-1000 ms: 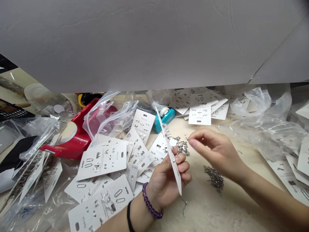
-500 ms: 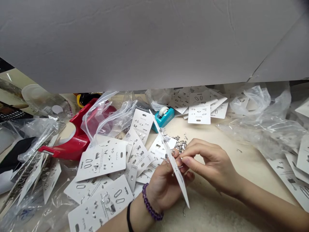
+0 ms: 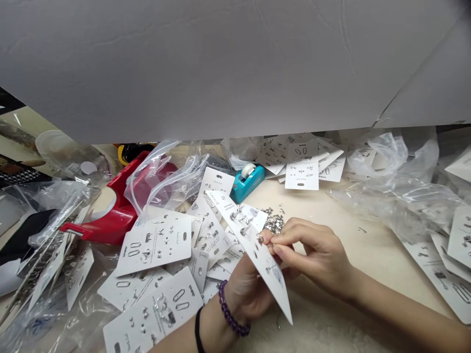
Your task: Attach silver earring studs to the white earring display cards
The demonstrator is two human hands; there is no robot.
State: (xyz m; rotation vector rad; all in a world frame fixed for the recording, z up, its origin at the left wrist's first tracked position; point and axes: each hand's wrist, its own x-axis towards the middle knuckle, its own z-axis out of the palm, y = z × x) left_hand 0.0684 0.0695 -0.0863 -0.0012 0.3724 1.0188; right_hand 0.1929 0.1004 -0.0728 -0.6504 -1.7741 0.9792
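Observation:
My left hand [image 3: 247,289], with a purple bead bracelet and a black band at the wrist, grips a white earring card [image 3: 253,245] from behind and tilts it so its face shows. Small silver pieces sit on the card. My right hand [image 3: 314,252] is pinched against the card's face, thumb and forefinger closed on a tiny silver piece I can barely make out. A pile of small silver pieces [image 3: 274,223] lies on the beige table just behind both hands.
Many white earring cards [image 3: 156,242] are heaped at the left and another stack [image 3: 303,164] at the back. A teal tape dispenser [image 3: 248,181], a red object [image 3: 117,211] and crumpled clear bags [image 3: 397,191] surround the work spot. A white board [image 3: 221,63] overhangs.
My right hand came in from the pile of silver pieces and pinched onto the card. My left hand turned the card from edge-on to face-up.

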